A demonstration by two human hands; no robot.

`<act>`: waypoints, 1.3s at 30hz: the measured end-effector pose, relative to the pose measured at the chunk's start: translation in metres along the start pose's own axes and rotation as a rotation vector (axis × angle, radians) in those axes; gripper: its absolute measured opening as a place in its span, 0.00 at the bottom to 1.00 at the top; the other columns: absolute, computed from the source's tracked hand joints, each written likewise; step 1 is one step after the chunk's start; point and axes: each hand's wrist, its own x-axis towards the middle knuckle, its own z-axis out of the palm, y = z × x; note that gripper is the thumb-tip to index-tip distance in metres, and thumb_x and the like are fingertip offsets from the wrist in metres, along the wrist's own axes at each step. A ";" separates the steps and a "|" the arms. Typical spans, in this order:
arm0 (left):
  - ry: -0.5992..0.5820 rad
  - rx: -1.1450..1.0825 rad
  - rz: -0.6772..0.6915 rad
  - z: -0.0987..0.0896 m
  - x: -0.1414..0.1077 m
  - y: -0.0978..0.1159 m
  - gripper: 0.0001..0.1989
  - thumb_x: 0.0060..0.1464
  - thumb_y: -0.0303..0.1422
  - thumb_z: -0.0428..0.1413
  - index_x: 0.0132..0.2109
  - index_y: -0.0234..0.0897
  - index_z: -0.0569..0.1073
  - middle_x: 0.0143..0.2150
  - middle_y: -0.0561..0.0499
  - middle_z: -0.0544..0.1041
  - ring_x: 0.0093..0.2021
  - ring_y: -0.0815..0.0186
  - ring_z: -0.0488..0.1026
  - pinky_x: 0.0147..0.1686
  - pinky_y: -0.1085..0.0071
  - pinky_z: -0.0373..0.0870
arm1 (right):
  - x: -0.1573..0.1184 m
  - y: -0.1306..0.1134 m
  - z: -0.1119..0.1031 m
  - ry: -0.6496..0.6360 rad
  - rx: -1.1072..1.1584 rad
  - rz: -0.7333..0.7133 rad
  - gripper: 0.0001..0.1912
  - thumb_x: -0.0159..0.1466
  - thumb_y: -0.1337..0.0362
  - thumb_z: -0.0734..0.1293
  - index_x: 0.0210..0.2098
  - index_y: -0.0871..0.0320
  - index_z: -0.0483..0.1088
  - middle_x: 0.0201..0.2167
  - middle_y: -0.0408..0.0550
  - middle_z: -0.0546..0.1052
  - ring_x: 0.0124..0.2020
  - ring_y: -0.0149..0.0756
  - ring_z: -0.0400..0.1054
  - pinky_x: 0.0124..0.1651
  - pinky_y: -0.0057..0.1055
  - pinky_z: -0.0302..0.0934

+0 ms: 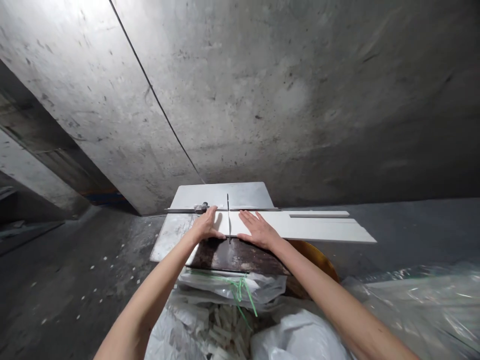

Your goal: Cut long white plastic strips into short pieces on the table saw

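Observation:
A long white board (315,227) lies across a small table saw (225,191), with its slanted end jutting past the right side. The thin dark saw blade (229,225) stands in line with a slot and crosses the board near its left end. My left hand (206,223) holds the short end left of the blade, thumb at the near edge and fingers toward the far edge. Just right of the blade, my right hand (258,229) lies flat on the board with fingers stretched and thumb along the near edge. Both thumbs are close to the blade.
A metal clamp (201,208) sits on the fence left of the blade. Below the saw are a plastic bag with green string (240,287) and a heap of white offcuts (225,332). Clear plastic wrap (420,300) lies at right. A concrete wall (281,100) rises behind.

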 end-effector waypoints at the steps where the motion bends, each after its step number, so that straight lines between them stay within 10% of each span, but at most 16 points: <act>1: -0.003 0.004 0.001 -0.001 0.000 0.001 0.56 0.34 0.50 0.69 0.64 0.37 0.50 0.64 0.38 0.61 0.60 0.48 0.64 0.56 0.58 0.64 | 0.000 0.000 -0.001 -0.003 0.001 0.002 0.41 0.68 0.41 0.53 0.67 0.67 0.51 0.67 0.60 0.54 0.67 0.49 0.48 0.66 0.53 0.44; 11: -0.130 0.060 -0.015 0.005 -0.074 0.034 0.57 0.26 0.52 0.69 0.62 0.37 0.55 0.68 0.35 0.50 0.61 0.43 0.62 0.56 0.54 0.65 | -0.073 -0.054 -0.004 0.105 0.042 -0.044 0.41 0.67 0.41 0.57 0.68 0.64 0.48 0.67 0.59 0.55 0.67 0.49 0.49 0.65 0.52 0.46; 16: -0.203 0.158 0.111 0.009 -0.157 0.045 0.61 0.23 0.55 0.68 0.63 0.37 0.54 0.68 0.35 0.54 0.68 0.33 0.44 0.63 0.33 0.35 | -0.106 -0.062 -0.009 0.125 0.035 -0.081 0.41 0.67 0.41 0.56 0.68 0.64 0.49 0.66 0.59 0.57 0.66 0.48 0.52 0.64 0.52 0.50; 19: -0.277 0.060 0.337 0.011 -0.213 0.053 0.57 0.32 0.58 0.64 0.65 0.40 0.51 0.63 0.40 0.64 0.69 0.39 0.44 0.64 0.36 0.25 | -0.099 -0.071 -0.008 0.126 0.052 -0.083 0.39 0.67 0.43 0.57 0.67 0.65 0.52 0.65 0.60 0.58 0.66 0.49 0.52 0.64 0.53 0.50; 23: -0.210 -0.043 0.296 0.012 -0.247 0.049 0.48 0.42 0.58 0.61 0.65 0.42 0.53 0.60 0.40 0.67 0.63 0.45 0.59 0.66 0.42 0.41 | -0.061 -0.111 -0.003 0.133 0.108 -0.065 0.39 0.66 0.43 0.59 0.64 0.68 0.57 0.64 0.63 0.59 0.65 0.51 0.52 0.65 0.53 0.49; 30: 0.121 -0.078 0.108 0.013 -0.196 0.011 0.51 0.48 0.54 0.61 0.69 0.40 0.44 0.70 0.33 0.47 0.68 0.47 0.52 0.62 0.51 0.59 | -0.028 -0.150 -0.003 0.167 0.323 0.029 0.36 0.69 0.46 0.55 0.67 0.65 0.52 0.64 0.61 0.60 0.66 0.47 0.52 0.67 0.51 0.49; 39: -0.119 0.010 -0.002 0.010 -0.106 0.035 0.63 0.37 0.50 0.68 0.70 0.40 0.39 0.70 0.37 0.48 0.67 0.47 0.53 0.59 0.55 0.61 | -0.070 -0.109 -0.007 0.146 0.240 -0.009 0.41 0.68 0.45 0.56 0.70 0.62 0.41 0.67 0.60 0.56 0.68 0.49 0.47 0.67 0.55 0.45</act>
